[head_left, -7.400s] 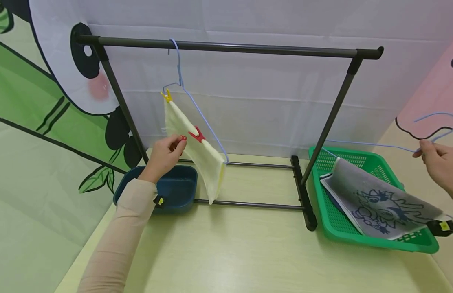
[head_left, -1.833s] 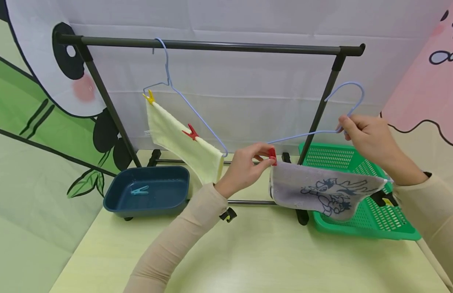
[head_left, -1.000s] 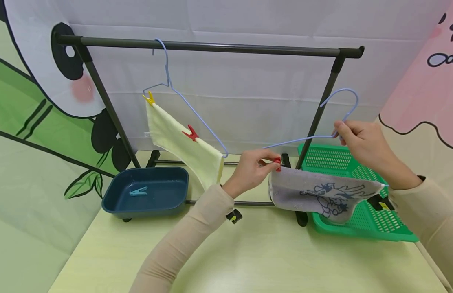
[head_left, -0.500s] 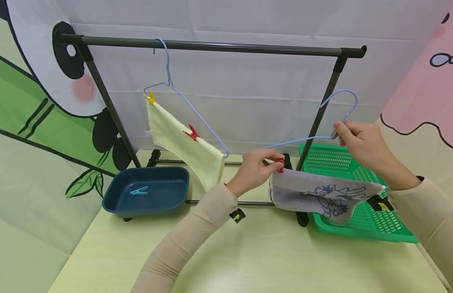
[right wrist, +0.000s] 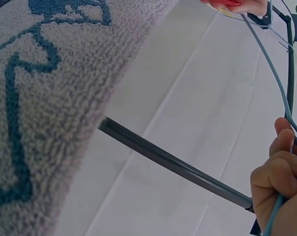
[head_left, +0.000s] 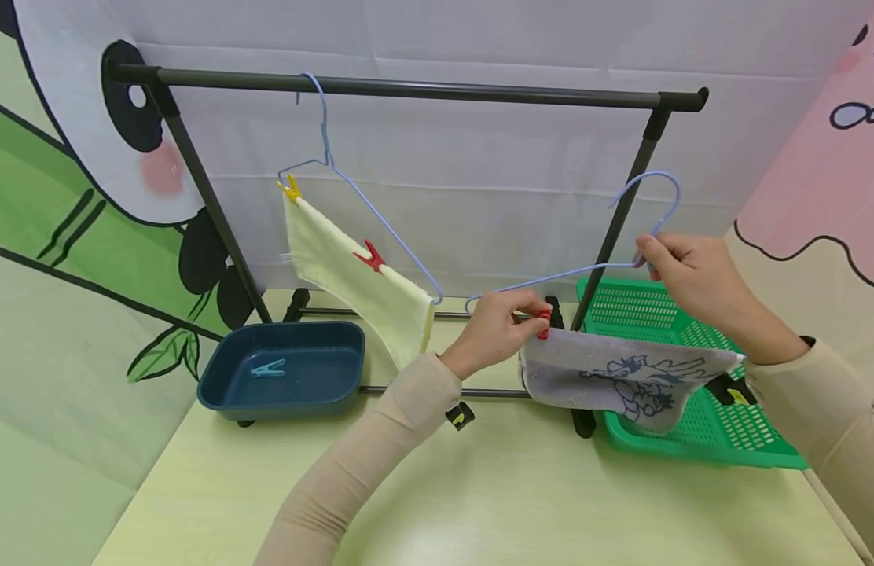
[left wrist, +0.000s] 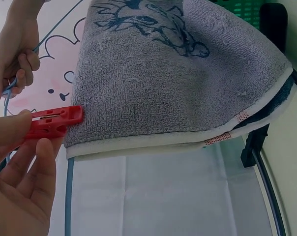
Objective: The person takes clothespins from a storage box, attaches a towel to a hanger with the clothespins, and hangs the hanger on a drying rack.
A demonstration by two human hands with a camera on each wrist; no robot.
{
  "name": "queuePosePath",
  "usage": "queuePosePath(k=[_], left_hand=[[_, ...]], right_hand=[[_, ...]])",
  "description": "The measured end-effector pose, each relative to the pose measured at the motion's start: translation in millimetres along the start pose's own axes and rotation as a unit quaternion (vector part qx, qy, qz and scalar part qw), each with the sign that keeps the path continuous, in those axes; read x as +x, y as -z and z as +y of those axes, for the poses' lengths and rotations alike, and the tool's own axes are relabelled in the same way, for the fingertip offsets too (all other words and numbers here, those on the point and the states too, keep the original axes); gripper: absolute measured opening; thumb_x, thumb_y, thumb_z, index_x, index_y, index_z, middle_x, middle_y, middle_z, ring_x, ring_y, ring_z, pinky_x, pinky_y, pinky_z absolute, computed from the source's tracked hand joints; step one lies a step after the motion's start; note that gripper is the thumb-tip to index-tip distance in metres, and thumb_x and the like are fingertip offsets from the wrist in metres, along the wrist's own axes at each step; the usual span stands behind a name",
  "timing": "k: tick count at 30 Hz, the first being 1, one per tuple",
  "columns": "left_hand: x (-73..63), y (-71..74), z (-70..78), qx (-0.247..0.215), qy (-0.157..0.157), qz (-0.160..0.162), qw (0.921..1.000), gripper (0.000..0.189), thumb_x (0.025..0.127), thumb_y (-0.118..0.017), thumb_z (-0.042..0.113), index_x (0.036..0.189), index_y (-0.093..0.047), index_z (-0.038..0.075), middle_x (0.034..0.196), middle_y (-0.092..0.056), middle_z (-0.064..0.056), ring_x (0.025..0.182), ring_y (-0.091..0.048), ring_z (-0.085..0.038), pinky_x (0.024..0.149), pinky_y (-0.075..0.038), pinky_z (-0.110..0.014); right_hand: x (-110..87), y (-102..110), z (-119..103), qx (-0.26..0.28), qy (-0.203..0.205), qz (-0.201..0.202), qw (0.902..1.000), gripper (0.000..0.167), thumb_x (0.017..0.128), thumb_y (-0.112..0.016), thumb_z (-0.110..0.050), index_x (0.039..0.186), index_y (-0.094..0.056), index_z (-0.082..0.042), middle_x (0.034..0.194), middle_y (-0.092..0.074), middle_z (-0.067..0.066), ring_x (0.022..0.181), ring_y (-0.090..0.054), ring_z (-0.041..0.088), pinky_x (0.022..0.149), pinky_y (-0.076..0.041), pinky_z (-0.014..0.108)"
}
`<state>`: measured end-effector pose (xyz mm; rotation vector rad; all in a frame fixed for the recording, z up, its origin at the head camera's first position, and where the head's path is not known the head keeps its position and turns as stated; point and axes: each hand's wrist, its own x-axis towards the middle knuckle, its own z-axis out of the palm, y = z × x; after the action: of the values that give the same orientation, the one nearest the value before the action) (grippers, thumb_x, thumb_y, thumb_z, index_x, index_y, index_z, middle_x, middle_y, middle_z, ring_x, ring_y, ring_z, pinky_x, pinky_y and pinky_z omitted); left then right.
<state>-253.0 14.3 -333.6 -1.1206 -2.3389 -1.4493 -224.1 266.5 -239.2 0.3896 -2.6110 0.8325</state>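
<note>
In the head view my left hand (head_left: 497,330) pinches a red clothespin (head_left: 544,324) at the left end of a folded grey towel (head_left: 621,377) with a blue dragon-like print. The left wrist view shows the clothespin's (left wrist: 52,121) tip over the towel's white-trimmed edge. A blue wire hanger (head_left: 564,275) carries the towel, which hangs partly over a green basket (head_left: 706,456). My right hand (head_left: 699,283) grips this hanger just under its hook, fingers curled round the wire in the right wrist view. The hanger's lower bar is mostly hidden by the towel.
A black rack (head_left: 409,85) spans the table. From it hangs another blue hanger (head_left: 387,216) with a pale yellow towel (head_left: 352,291), held by a yellow clothespin (head_left: 290,189) and a red one. A dark blue basin (head_left: 232,401) at left contains a light blue clothespin (head_left: 269,369).
Since the oldest frame, the left hand has moved from the yellow towel to the grey one, which has left the basket. Lately the right hand and hanger hook have shifted slightly left and down.
</note>
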Motion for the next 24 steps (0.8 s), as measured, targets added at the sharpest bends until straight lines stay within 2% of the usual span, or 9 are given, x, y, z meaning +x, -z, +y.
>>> queuePosePath(k=[9,18,24], left_hand=[[0.0,-1.2,-2.4,0.022,-0.007,0.001,0.9997,0.010,0.086,-0.069,0.008,0.096,-0.071,0.008,0.091,-0.069,0.000,0.083,-0.062,-0.004,0.065,-0.048,-0.017],[-1.3,-1.4,-5.0,-0.012,0.003,0.007,0.9999,0.011,0.088,-0.068,0.009,0.098,-0.071,0.007,0.092,-0.069,-0.002,0.083,-0.062,-0.003,0.069,-0.050,-0.017],[-1.0,-1.5,-5.5,0.013,0.003,0.001,0.9999,0.014,0.087,-0.069,0.010,0.101,-0.070,0.008,0.094,-0.069,0.000,0.086,-0.062,-0.004,0.069,-0.049,-0.016]], right_hand=[[-1.2,4.8,1.5,0.007,0.002,0.011,0.9999,0.045,0.100,-0.043,-0.041,0.082,-0.068,-0.007,0.065,-0.055,0.006,0.043,-0.035,0.020,0.040,-0.029,0.032],[-0.7,1.6,2.6,0.005,0.007,0.012,0.9999,0.046,0.099,-0.044,-0.040,0.078,-0.067,-0.007,0.063,-0.054,0.007,0.043,-0.035,0.021,0.040,-0.028,0.032],[-0.1,1.2,2.4,0.006,0.003,0.004,1.0000,0.047,0.099,-0.043,-0.041,0.083,-0.068,-0.006,0.066,-0.054,0.008,0.044,-0.035,0.021,0.040,-0.029,0.032]])
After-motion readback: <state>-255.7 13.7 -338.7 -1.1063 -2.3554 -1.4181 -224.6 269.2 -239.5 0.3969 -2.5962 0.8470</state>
